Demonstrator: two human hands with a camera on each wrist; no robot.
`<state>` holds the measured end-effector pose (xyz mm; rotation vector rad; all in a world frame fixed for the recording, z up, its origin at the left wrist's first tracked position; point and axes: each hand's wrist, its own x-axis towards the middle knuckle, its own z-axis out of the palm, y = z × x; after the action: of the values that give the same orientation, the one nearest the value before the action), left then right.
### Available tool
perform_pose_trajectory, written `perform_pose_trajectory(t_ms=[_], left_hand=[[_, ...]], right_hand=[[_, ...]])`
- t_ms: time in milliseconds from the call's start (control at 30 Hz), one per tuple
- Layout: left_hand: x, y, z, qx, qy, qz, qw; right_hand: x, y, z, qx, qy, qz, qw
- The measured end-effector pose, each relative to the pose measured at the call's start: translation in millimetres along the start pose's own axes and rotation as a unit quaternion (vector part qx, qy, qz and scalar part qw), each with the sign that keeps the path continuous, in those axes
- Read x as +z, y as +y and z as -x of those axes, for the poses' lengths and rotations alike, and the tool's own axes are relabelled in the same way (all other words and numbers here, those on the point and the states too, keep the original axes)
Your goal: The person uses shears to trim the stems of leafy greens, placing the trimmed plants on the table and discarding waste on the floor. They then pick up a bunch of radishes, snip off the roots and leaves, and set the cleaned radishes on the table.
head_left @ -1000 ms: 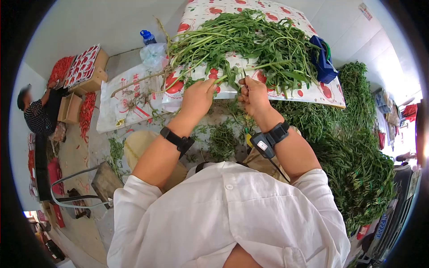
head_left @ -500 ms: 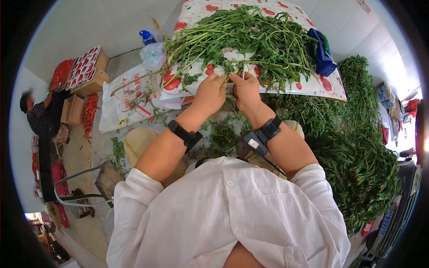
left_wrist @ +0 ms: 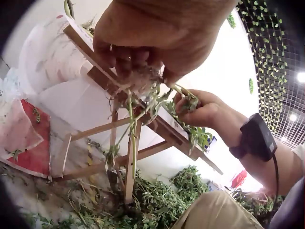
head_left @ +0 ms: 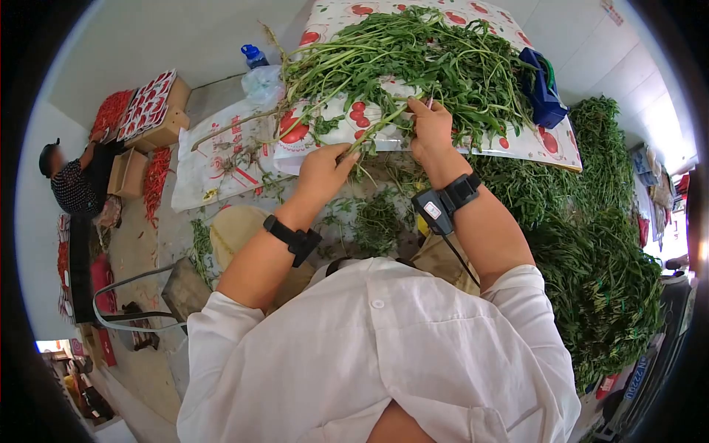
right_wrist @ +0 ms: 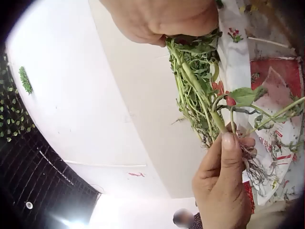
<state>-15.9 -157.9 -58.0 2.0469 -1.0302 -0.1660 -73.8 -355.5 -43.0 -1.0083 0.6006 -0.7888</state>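
My left hand (head_left: 319, 176) pinches the root end of a leafy green plant (right_wrist: 194, 81) between thumb and fingers, in front of the table edge. Thin pale roots (right_wrist: 257, 168) hang below that grip in the right wrist view. Farther up the same stem, my right hand (head_left: 434, 134) holds it, with the stem slanting up from left to right between the hands. A thin pinkish thing (head_left: 430, 100) shows at the right fingertips; I cannot tell what it is. Behind the hands, a heap of long-stemmed greens (head_left: 413, 55) lies on the table (head_left: 550, 148).
A blue holder (head_left: 543, 92) stands at the table's right edge. Cut greens (head_left: 591, 266) are piled on the floor to the right. At left are a white sack (head_left: 214, 166), a blue-capped bottle (head_left: 254, 55), a stool (head_left: 185, 292) and a seated person (head_left: 74, 181) beside red peppers (head_left: 156, 181).
My hands came together over the table's front edge, then moved apart. The left went left and down with the root end; the right went right and up along the stem.
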Motion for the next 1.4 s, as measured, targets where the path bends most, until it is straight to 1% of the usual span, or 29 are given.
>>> perform_pose_trajectory(t_ms=[100, 200, 300, 400, 500, 600, 733, 833, 933, 1033, 1133, 1200, 1333, 1400], left_hand=[[6.5, 1.6, -3.8, -0.008, 0.03, 0.011, 0.999], [7.1, 4.3, -11.6, -0.012, 0.058, 0.002, 0.998], [4.9, 9.6, -18.1, -0.01, 0.061, -0.012, 0.998], [8.6, 12.3, -21.8, 0.009, 0.068, -0.007, 0.998], [10.7, 15.8, -23.7, 0.02, 0.063, -0.019, 0.998], [11.4, 17.6, -24.1, 0.043, 0.065, -0.043, 0.996], [13.7, 17.4, -22.7, 0.072, 0.077, -0.069, 0.992], [13.7, 18.6, -20.3, 0.117, 0.097, -0.112, 0.982], [14.4, 18.1, -20.4, 0.115, 0.117, -0.086, 0.983], [9.8, 19.7, -21.3, 0.08, 0.106, -0.076, 0.988], [9.1, 21.1, -21.2, 0.083, 0.099, -0.088, 0.988], [12.0, 18.6, -22.3, 0.098, 0.096, -0.097, 0.986], [12.9, 19.4, -21.1, 0.145, 0.112, -0.087, 0.979], [11.3, 19.3, -22.1, 0.161, 0.105, -0.093, 0.977]], right_hand=[[-2.4, -7.8, 9.1, 0.021, -0.004, -0.02, 1.0], [-12.7, -14.4, 23.3, 0.032, 0.015, -0.073, 0.997], [-21.0, -16.5, 51.1, 0.027, -0.12, -0.043, 0.991], [-21.6, -9.5, 78.1, 0.11, -0.2, 0.091, 0.969], [-21.5, 1.0, 85.1, 0.18, -0.214, 0.056, 0.958], [-18.5, 1.8, 82.3, 0.196, -0.225, 0.04, 0.954], [-9.5, -2.0, 79.4, 0.206, -0.203, 0.028, 0.957], [-5.3, -5.4, 77.6, 0.21, -0.197, 0.026, 0.957], [-5.0, -3.4, 77.0, 0.217, -0.197, 0.022, 0.956], [-8.4, 0.9, 79.1, 0.236, -0.194, 0.017, 0.952], [-9.7, 2.1, 79.9, 0.236, -0.187, 0.016, 0.954], [-7.7, -0.8, 80.9, 0.24, -0.175, 0.017, 0.955], [-6.3, -2.1, 78.1, 0.232, -0.192, 0.017, 0.953], [-4.6, -4.1, 77.2, 0.233, -0.191, 0.015, 0.953]])
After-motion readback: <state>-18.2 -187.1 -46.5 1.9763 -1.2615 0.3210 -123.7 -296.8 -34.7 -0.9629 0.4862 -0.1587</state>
